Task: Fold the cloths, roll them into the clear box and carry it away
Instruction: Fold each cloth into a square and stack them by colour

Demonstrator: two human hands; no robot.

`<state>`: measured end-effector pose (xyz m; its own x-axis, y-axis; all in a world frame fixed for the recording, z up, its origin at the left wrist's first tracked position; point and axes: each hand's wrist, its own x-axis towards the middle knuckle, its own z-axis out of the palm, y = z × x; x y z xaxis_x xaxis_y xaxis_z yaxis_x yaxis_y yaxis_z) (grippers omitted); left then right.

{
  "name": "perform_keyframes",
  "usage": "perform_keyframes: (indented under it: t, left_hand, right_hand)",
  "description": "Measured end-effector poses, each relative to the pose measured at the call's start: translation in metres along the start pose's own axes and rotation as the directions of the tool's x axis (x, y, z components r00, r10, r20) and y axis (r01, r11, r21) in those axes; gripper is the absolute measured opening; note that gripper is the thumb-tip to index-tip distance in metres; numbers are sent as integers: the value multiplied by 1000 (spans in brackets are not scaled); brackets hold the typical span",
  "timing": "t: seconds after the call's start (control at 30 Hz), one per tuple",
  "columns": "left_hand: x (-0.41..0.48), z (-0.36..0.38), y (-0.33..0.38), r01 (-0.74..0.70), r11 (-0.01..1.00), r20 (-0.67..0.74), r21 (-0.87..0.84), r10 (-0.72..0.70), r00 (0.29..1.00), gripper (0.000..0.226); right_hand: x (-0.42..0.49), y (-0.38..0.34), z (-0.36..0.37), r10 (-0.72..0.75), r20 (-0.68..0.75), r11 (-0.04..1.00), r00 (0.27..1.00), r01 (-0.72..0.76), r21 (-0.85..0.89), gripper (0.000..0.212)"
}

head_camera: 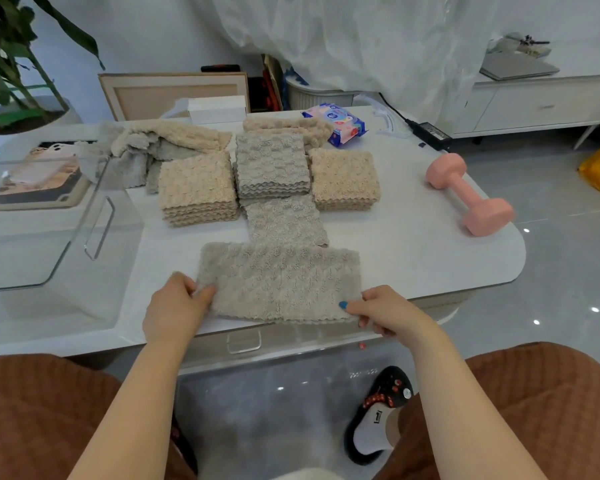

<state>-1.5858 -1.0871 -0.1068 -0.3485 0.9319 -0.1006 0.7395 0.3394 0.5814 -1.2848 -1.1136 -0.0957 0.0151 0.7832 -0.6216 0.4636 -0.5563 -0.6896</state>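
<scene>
Cloth (279, 285), grey and folded to a long strip, lies flat at the near edge of the table (413, 244), close for easy handling; fingers of the left hand (174, 306) pinch its left end and those of the right hand (381, 311) pinch its near right corner, likely to fold it across. Beyond sit colour-sorted stacks (272, 166); the clear box (97, 226) waits at left, within reach

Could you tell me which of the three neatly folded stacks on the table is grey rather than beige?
The middle stack: it is grey, while the left stack and the right stack flanking it are both beige.
</scene>
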Motion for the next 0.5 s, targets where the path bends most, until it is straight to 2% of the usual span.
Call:
perform_keyframes:
  t: [0.07, 0.1, 0.13, 0.17, 0.23, 0.27, 0.3, 0.33, 0.37, 0.4, 0.5]
  left_hand:
    - [1, -4, 3, -133, 977, -189, -168, 100, 977, 23]
    - [3, -7, 4, -195, 958, -268, -210, 135, 954, 21]
    - [5, -8, 5, -246, 946, -330, -211, 168, 929, 23]
    - [6, -8, 5, -287, 943, -381, -168, 207, 901, 27]
    - [3, -1, 8, -380, 925, -404, 0, 348, 846, 31]
    - [-3, 5, 9, -457, 887, -321, 62, 451, 832, 27]
    - [-11, 13, 10, -560, 825, -156, 77, 564, 811, 24]
    - [-20, 21, 10, -661, 748, 46, 53, 660, 750, 28]
    - [-29, 29, 5, -732, 681, 210, 17, 713, 669, 37]
    - [-37, 37, -1, -767, 642, 305, 0, 730, 611, 44]
    - [-51, 51, -27, -819, 562, 382, 118, 736, 559, 63]
  right_hand:
    - [-8, -9, 0, -61, 287, 998, 956, 68, -14, 29]
    - [-12, -15, 0, -40, 425, 993, 904, 81, -80, 30]
    - [-15, -20, -1, 8, 485, 982, 874, 84, -168, 33]
    - [-15, -24, -1, 52, 459, 966, 887, 72, -250, 33]
    - [-6, -27, -4, 49, 237, 944, 970, 33, -329, 29]
    - [1, -25, -5, 8, 88, 944, 996, 21, -329, 24]
    - [8, -22, -7, -34, -53, 953, 998, 17, -303, 20]
    - [13, -20, -8, -62, -152, 966, 986, 21, -258, 17]
    - [16, -19, -8, -73, -189, 978, 979, 32, -208, 15]
    - [17, -20, -7, -72, -172, 983, 982, 41, -179, 16]
    - [12, -22, 5, 19, 7, 959, 1000, -16, -284, 28]
